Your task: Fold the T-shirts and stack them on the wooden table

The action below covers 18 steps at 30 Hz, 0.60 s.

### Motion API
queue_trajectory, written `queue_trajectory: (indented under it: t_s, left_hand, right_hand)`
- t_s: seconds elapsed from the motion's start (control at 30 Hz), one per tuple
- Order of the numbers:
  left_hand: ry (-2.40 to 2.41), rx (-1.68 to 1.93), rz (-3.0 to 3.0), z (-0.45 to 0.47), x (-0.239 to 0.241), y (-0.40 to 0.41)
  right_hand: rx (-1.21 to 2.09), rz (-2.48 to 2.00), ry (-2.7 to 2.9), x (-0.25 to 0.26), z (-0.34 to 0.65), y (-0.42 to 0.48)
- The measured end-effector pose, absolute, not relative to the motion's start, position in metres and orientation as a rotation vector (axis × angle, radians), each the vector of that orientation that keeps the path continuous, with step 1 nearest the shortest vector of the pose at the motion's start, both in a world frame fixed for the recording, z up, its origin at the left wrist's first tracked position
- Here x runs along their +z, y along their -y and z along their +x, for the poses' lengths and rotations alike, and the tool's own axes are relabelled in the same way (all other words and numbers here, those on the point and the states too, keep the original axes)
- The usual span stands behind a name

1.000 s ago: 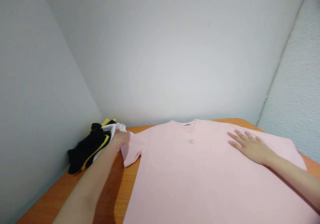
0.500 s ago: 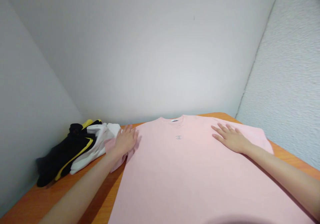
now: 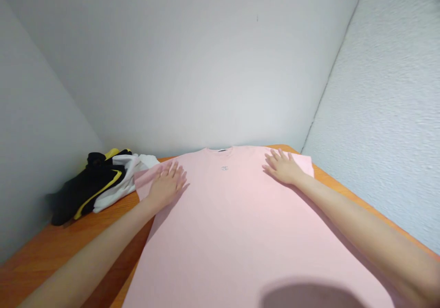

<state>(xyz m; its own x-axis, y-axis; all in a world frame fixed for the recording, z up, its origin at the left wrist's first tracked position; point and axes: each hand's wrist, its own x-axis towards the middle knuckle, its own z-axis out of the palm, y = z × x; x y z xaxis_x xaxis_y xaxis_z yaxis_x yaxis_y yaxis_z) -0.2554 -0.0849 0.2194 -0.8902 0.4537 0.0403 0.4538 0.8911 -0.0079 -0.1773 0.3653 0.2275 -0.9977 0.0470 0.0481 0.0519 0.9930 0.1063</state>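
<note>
A pink T-shirt (image 3: 233, 225) lies spread out, front up, its neckline toward the far wall and a small silvery emblem (image 3: 224, 168) on the chest. My left hand (image 3: 167, 183) rests palm down near the left shoulder and sleeve, fingers apart. Over by the right shoulder, my right hand (image 3: 282, 167) is flat with its fingers spread. Neither hand grips the cloth. Both sleeves reach outward past the hands. The shirt's lower hem is out of view.
Wooden table (image 3: 51, 253) beneath the shirt. At its left lies a heap of clothes: a black and yellow garment (image 3: 92, 182) beside a white one (image 3: 115, 195). Pale walls (image 3: 213, 69) close in the back, left and right. A dark round shadow falls on the shirt's lower part.
The left sleeve, bunched before, now lies out flat to the left. My left hand has shifted onto the shoulder area. The view has turned slightly, so everything sits further left and higher.
</note>
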Motion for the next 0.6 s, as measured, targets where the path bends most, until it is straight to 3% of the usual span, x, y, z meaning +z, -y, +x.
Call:
queue_trajectory:
  t_s: [0.17, 0.3, 0.6]
  left_hand:
    - [3.063, -0.206, -1.11, -0.146, 0.238, 0.081]
    - [3.057, -0.283, -1.227, -0.112, 0.222, 0.082]
    - [2.797, -0.171, -1.21, -0.099, 0.236, 0.048]
  right_hand:
    - [0.007, 0.258, 3.132, 0.241, -0.068, -0.35]
    - [0.093, 0.225, 3.158, 0.237, -0.004, -0.347]
    - [0.316, 0.018, 3.098, 0.258, -0.015, -0.379]
